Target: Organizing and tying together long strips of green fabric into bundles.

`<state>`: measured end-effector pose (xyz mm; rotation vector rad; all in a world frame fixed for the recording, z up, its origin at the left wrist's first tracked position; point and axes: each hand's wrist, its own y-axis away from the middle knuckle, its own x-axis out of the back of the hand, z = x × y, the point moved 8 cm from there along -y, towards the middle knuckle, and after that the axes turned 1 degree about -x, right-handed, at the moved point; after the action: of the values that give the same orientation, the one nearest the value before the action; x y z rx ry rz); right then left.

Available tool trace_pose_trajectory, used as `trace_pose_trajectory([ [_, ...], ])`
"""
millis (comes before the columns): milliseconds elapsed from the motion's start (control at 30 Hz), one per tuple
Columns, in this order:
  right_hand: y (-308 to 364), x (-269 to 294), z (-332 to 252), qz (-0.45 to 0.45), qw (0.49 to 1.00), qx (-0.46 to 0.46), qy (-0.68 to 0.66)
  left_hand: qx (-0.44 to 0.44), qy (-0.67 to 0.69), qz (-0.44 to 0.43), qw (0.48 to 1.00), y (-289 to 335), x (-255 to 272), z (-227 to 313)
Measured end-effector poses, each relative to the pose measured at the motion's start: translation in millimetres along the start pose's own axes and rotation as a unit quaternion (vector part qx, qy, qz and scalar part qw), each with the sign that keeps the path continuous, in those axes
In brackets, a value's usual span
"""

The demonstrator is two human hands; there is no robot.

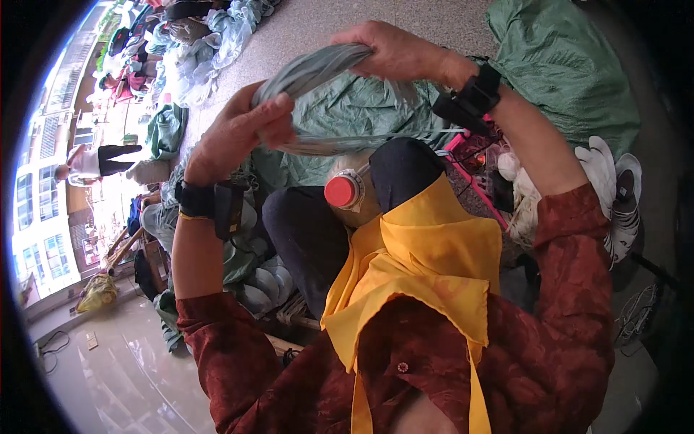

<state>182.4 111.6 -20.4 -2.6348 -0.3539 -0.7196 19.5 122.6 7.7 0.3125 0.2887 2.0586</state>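
Note:
A looped hank of pale grey-green strands is stretched between my two raised hands, above my knees. My left hand is closed round the loop's left end, with the thumb lying over it. At the top right of the loop, my right hand pinches the bundle, and its fingertips are partly hidden. Lower strands of the hank droop between the hands, and a thin tail runs toward the right. Under the loop, close to my knees, stands a container with a red cap.
A green woven sheet lies beyond my knees, and a large green sack bulges at the far right. A pink-rimmed basket holds mixed items beside my right knee. White shoes lie further right. A person is far left.

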Motion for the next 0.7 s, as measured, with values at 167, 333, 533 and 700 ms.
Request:
trace_pose_trajectory([
  [167, 26.3, -0.1, 18.3, -0.026, 0.992, -0.063, -0.109, 0.014, 0.051, -0.035, 0.998, 8.8, 1.3, 1.8],
  [333, 68.5, -0.1, 32.7, -0.033, 0.984, -0.131, -0.112, 0.025, 0.028, -0.04, 0.998, 18.7, -10.8, 6.2],
  [533, 125.5, 7.9, 40.1, -0.064, 0.975, -0.168, -0.132, 0.062, 0.042, -0.037, 0.996, 22.6, -36.3, -3.4],
  [700, 190.2, -14.6, 61.7, -0.004, 0.946, -0.209, -0.246, 0.095, 0.074, -0.059, 0.991, 23.3, -75.2, -19.3],
])
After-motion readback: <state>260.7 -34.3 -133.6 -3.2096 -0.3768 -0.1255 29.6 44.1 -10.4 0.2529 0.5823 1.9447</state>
